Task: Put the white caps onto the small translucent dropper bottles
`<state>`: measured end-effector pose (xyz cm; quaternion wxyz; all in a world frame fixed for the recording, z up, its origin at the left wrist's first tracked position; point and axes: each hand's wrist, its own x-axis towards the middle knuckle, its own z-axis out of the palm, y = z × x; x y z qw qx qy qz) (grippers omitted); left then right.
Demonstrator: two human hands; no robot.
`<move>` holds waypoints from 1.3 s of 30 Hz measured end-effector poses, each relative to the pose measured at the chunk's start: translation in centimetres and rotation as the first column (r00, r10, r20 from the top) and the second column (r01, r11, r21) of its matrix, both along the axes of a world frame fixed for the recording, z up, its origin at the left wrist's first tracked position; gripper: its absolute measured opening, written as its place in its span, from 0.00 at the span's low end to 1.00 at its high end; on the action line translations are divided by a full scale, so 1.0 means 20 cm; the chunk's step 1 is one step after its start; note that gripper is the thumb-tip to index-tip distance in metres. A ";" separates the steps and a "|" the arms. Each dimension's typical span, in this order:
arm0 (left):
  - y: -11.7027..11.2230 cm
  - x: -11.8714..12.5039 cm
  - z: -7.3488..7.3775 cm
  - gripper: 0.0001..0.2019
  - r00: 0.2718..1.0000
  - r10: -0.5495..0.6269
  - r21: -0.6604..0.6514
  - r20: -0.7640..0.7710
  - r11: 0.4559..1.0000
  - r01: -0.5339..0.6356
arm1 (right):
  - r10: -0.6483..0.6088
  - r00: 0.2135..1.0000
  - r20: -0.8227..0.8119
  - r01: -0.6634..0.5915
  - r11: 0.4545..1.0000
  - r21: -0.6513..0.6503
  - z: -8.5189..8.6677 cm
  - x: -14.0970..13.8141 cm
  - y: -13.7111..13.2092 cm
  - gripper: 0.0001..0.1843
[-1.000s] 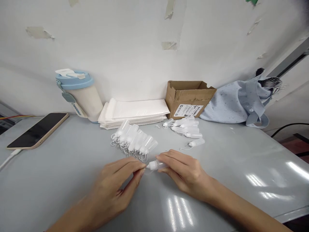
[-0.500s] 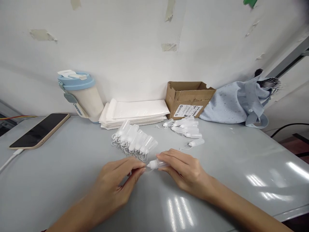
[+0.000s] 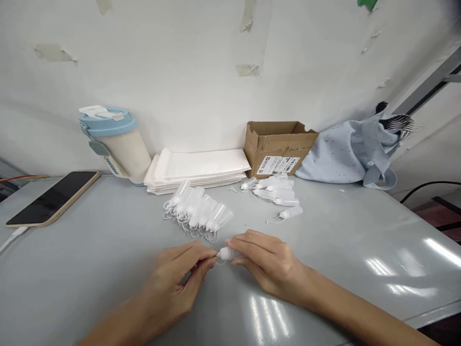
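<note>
A small clear plastic dropper bottle [image 3: 226, 253] with a white neck lies level between my hands, its nozzle pointing left. My right hand [image 3: 266, 262] is wrapped round the bottle's body and covers most of it. With thumb and forefinger together, my left hand [image 3: 187, 271] pinches the end of the nozzle; the very tip is hidden by the fingers. A thin white strap loops below the neck. Just beyond my hands is a row of similar bottles [image 3: 198, 209] with looped straps. A looser group of bottles [image 3: 275, 190] lies farther right, with a single bottle [image 3: 291, 212] nearer me.
White envelopes [image 3: 205, 163] are stacked against the wall, beside an open cardboard box [image 3: 281, 149] and a light blue cloth bag [image 3: 342, 154]. At the left stand a blue-lidded tumbler [image 3: 124, 149] and a phone [image 3: 54, 199] with a cable, all on the grey table [image 3: 342, 254].
Both hands and the bottle have shifted slightly down and left in view, and the bottle's nozzle sits closer to the left fingers. The view itself has moved a little.
</note>
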<state>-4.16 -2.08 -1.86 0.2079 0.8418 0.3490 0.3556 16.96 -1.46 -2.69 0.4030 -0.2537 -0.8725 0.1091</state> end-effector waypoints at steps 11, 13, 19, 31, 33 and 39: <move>0.06 -0.04 0.03 0.09 0.930 0.345 -0.088 -0.126 0.930 -0.357 | -0.311 0.851 0.424 0.366 0.929 -0.053 0.17 0.19 0.14 0.17; 0.07 -0.04 0.03 0.10 0.901 0.419 -0.081 -0.116 0.900 -0.429 | -0.402 0.756 0.516 0.505 0.860 -0.069 0.19 0.24 0.16 0.13; 0.10 -0.03 -0.03 0.12 0.867 0.462 -0.051 -0.184 0.877 -0.478 | -0.404 0.446 0.799 0.735 0.674 -0.070 0.22 0.37 0.19 0.14; 0.11 -0.04 -0.05 0.16 0.831 0.432 -0.094 -0.350 0.866 -0.490 | -0.386 0.413 0.825 0.730 0.682 -0.046 0.16 0.37 0.21 0.10; 0.11 -0.04 -0.04 0.15 0.830 0.430 -0.100 -0.354 0.866 -0.491 | -0.390 0.424 0.818 0.722 0.690 -0.045 0.16 0.37 0.21 0.09; 0.10 -0.04 -0.02 0.14 0.834 0.444 -0.068 -0.328 0.869 -0.490 | -0.390 0.524 0.757 0.684 0.722 -0.101 0.20 0.33 0.19 0.07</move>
